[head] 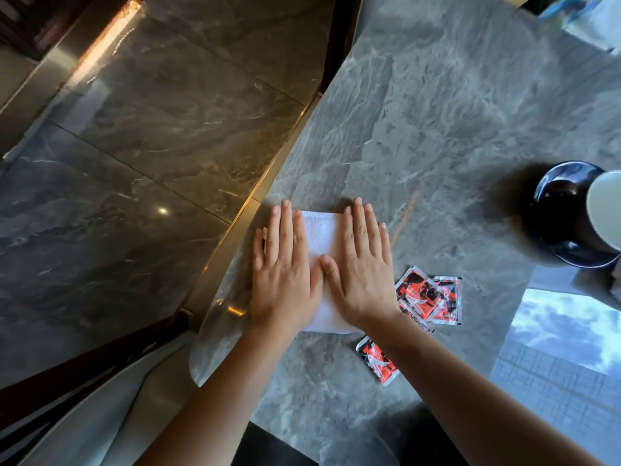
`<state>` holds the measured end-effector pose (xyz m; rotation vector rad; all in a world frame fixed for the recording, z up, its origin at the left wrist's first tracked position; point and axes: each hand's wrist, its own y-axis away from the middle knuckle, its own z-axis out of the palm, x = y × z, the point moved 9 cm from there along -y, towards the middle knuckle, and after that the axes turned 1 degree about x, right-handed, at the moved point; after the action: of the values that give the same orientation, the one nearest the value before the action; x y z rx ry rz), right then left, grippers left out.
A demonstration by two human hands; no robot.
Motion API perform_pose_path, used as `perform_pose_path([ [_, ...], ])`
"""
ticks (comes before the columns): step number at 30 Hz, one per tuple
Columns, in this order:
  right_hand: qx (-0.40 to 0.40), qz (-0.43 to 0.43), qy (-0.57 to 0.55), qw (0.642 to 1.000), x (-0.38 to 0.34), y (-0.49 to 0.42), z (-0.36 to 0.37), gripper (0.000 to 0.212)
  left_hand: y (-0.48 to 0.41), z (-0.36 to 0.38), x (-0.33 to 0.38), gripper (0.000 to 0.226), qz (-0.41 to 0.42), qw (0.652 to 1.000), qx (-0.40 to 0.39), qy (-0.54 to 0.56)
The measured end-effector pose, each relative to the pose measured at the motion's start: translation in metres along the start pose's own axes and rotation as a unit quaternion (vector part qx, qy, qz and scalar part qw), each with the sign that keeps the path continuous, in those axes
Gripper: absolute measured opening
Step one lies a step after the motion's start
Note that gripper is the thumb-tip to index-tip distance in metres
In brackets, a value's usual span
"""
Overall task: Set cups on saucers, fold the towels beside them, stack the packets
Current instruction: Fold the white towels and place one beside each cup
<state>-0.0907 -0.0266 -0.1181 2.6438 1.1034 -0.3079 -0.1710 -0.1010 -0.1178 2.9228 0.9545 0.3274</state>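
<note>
A white folded towel (322,237) lies near the left edge of the grey marble table (437,112). My left hand (285,264) and my right hand (363,267) both press flat on it, fingers spread, thumbs touching over its middle. Just right of my right wrist lie two overlapping red, black and white packets (431,299). A third packet (378,359) sits apart, under my right forearm's near side. At the right edge stands a black saucer (561,210) with a white cup (605,210) on it, partly cut off by the frame.
The table's left edge (275,156) has a brass-coloured trim, with dark glossy floor tiles (134,146) beyond it. A bright window reflection (564,331) lies on the table at the lower right. Blurred colourful items (578,15) sit at the far right corner.
</note>
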Motion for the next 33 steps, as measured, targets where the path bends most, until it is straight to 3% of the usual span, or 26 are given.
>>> perform_pose_path([
  [5,-0.031,-0.016,-0.016,0.999,-0.005,-0.001,-0.002,0.076,0.000,-0.008,0.002,0.069,0.007,0.999,-0.001,0.045],
  [9,-0.043,-0.071,-0.093,0.992,0.005,-0.002,-0.028,0.059,0.008,-0.035,-0.011,0.055,0.052,0.971,0.084,0.220],
  [12,0.021,-0.168,-0.081,0.982,0.004,0.015,-0.062,0.024,0.030,-0.053,-0.027,0.027,0.138,0.963,0.113,0.203],
  [16,-0.097,-0.267,0.010,0.959,-0.014,0.054,-0.038,0.034,0.061,-0.042,-0.034,0.015,0.220,0.968,0.032,0.114],
  [18,-0.122,-0.257,0.040,0.958,-0.016,0.062,-0.026,0.039,0.067,-0.036,-0.038,0.022,0.191,0.978,0.004,0.088],
  [22,-0.088,-0.220,0.021,0.971,-0.012,0.058,-0.027,0.036,0.072,-0.029,-0.034,0.040,0.125,0.989,-0.023,0.070],
  [28,-0.022,-0.183,-0.102,0.978,0.002,0.057,-0.047,0.018,0.068,-0.026,-0.032,0.041,0.098,0.994,-0.020,0.049],
  [33,-0.021,-0.148,-0.173,0.974,0.007,0.050,-0.053,0.017,0.064,-0.032,-0.032,0.026,0.082,0.993,0.003,0.086],
])
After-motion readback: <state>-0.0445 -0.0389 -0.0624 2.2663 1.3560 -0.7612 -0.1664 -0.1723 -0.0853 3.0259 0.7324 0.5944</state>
